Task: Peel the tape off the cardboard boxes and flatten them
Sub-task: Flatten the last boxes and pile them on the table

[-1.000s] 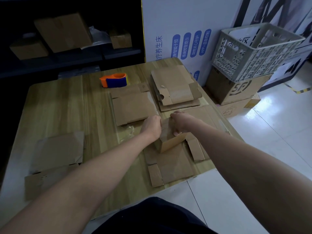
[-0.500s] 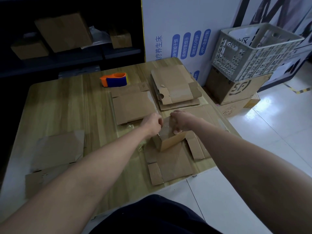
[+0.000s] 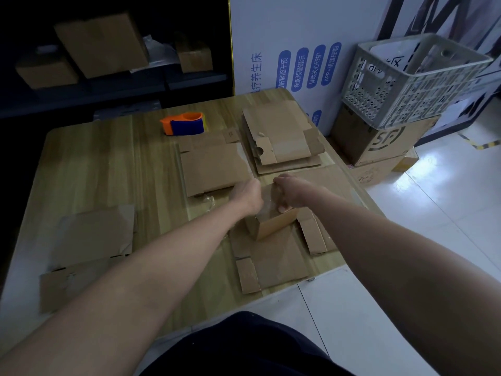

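A small brown cardboard box stands upright on a flattened box near the table's front right. My right hand grips the box's top right edge, thumb on its near side. My left hand is closed at the box's top left corner, where clear tape shines across the top. Whether the fingers pinch the tape is hidden. More flattened boxes lie at the centre, back right and front left.
An orange and blue tape dispenser sits at the table's back. A white plastic crate rests on stacked cartons on the floor to the right. Dark shelves with boxes stand behind the wooden table.
My left hand has shifted slightly up and right along the box's top left corner. The box has tilted a little. My right hand keeps its grip.
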